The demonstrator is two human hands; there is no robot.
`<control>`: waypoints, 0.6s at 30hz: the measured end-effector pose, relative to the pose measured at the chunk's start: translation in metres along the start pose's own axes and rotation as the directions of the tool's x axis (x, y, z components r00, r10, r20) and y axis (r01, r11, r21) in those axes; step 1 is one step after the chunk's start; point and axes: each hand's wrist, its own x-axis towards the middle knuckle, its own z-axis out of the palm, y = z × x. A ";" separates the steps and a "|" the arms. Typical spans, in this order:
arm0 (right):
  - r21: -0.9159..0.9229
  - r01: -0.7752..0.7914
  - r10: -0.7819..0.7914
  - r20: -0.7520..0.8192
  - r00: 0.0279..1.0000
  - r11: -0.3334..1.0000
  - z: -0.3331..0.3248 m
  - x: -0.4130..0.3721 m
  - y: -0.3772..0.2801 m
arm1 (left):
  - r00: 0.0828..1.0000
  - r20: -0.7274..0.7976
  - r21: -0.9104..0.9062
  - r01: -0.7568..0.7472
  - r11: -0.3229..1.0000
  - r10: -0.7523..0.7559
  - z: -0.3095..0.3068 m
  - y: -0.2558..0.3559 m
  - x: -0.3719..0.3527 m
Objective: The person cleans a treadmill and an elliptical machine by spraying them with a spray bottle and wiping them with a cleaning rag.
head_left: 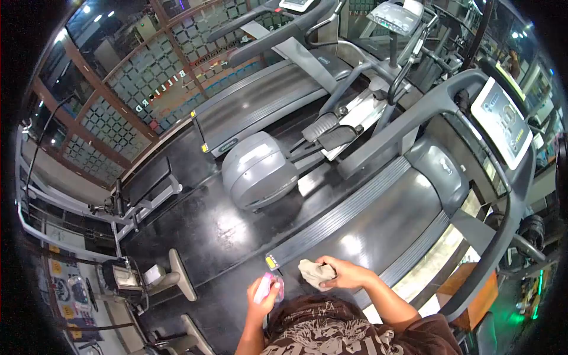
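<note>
My left hand (260,297) is closed around a small pink-and-white bottle (267,285), which looks partly clear on its right side; the fingers hide much of its shape. In my right hand (345,274) is a crumpled beige cloth (316,274), bunched between thumb and fingers. Both hands are in front of my dark printed shirt, a short gap apart. Just beyond them lies the rear end of a treadmill, its dark belt (355,236) running up to the right. Neither the cloth nor the bottle clearly touches the treadmill.
An elliptical machine (260,168) stands past the near treadmill, with a second treadmill (266,89) behind it. The near treadmill's console (503,121) is at upper right. An orange-brown box (470,293) sits at lower right. Weight equipment (127,278) occupies the left side.
</note>
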 end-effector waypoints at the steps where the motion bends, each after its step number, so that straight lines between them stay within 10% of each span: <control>1: -0.053 0.043 -0.044 -0.018 0.999 0.998 -0.014 -0.008 -0.008 | 0.997 0.048 0.035 -0.060 0.998 0.058 0.009 0.011 0.011; 8: -0.050 0.064 -0.077 -0.350 0.933 0.997 -0.053 -0.059 0.012 | 0.963 0.239 -0.014 -0.124 0.992 0.124 0.073 0.049 0.069; 11: 0.029 0.029 -0.014 -0.410 0.912 0.999 -0.059 -0.067 0.039 | 0.941 0.327 -0.249 0.176 0.952 -0.088 0.104 0.040 0.086; 15: 0.198 -0.128 0.195 -0.373 0.907 0.972 -0.090 -0.080 0.033 | 0.854 0.308 -0.116 -0.403 0.908 0.418 0.157 0.055 0.142; 18: 0.284 -0.171 0.267 -0.345 0.900 0.943 -0.132 -0.081 0.043 | 0.870 0.365 -0.241 -0.255 0.936 0.331 0.196 0.063 0.179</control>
